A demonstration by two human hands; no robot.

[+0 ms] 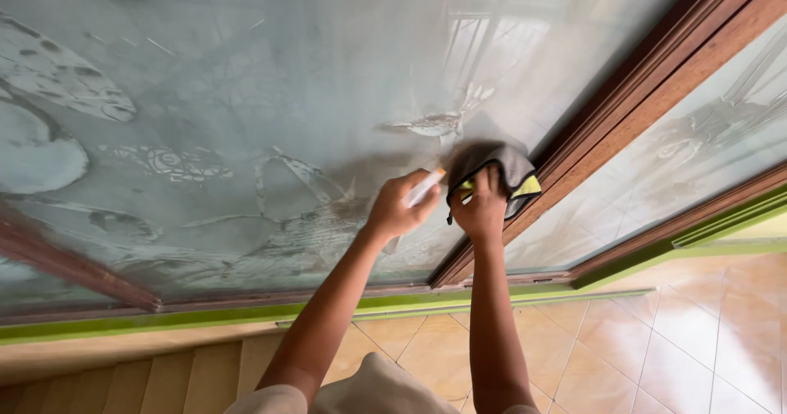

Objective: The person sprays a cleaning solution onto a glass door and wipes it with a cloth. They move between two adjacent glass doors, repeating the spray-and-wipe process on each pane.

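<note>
My right hand (482, 209) presses a grey cloth (502, 168) with a yellow edge against a frosted glass door pane (246, 119) etched with fish and plant patterns. The cloth sits close to the brown wooden door frame (656, 78). Just left of it, my left hand (399, 207) grips a small white spray bottle (425, 189), its tip pointing up toward the cloth. Both forearms reach up from the bottom of the view.
A second glass panel (697, 160) lies to the right of the wooden frame. A green door track (246, 314) runs along the bottom of the glass. Beige floor tiles (656, 348) spread below, with wooden planks (164, 377) at the lower left.
</note>
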